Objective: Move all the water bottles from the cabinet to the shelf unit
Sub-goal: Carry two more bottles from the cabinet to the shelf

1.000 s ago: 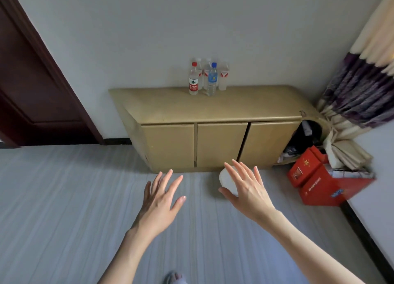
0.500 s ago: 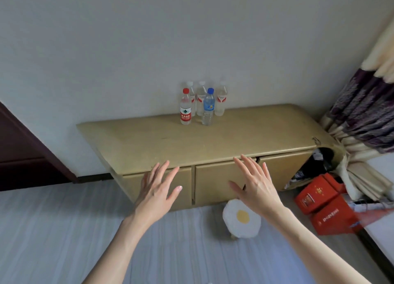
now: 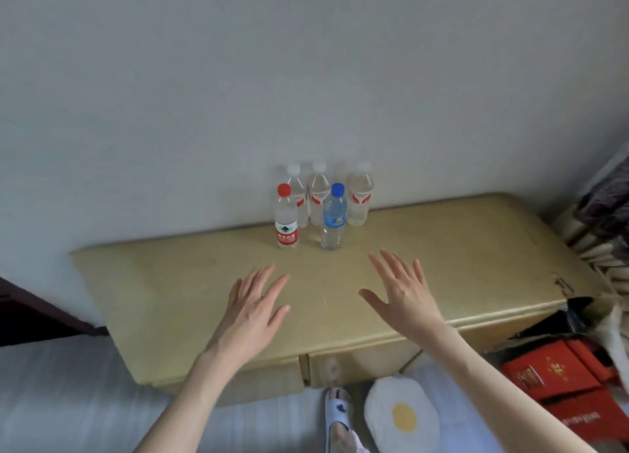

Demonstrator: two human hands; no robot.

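5 water bottles (image 3: pixel 320 205) stand upright on the cabinet (image 3: pixel 442 265) tabletop, clustered against the wall just beyond the spread, empty fingers of the left hand (image 3: pixel 250 311) and right hand (image 3: pixel 405 294).

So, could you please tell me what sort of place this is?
Probably a room in a home: a low yellow cabinet against a plain wall, a curtain at right, and an egg-shaped cushion on the floor.

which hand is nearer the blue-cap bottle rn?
Right. The right hand hovers open just in front of the blue-cap bottle and slightly to its right; the left hand is open too, farther off, more in line with the red-cap bottle.
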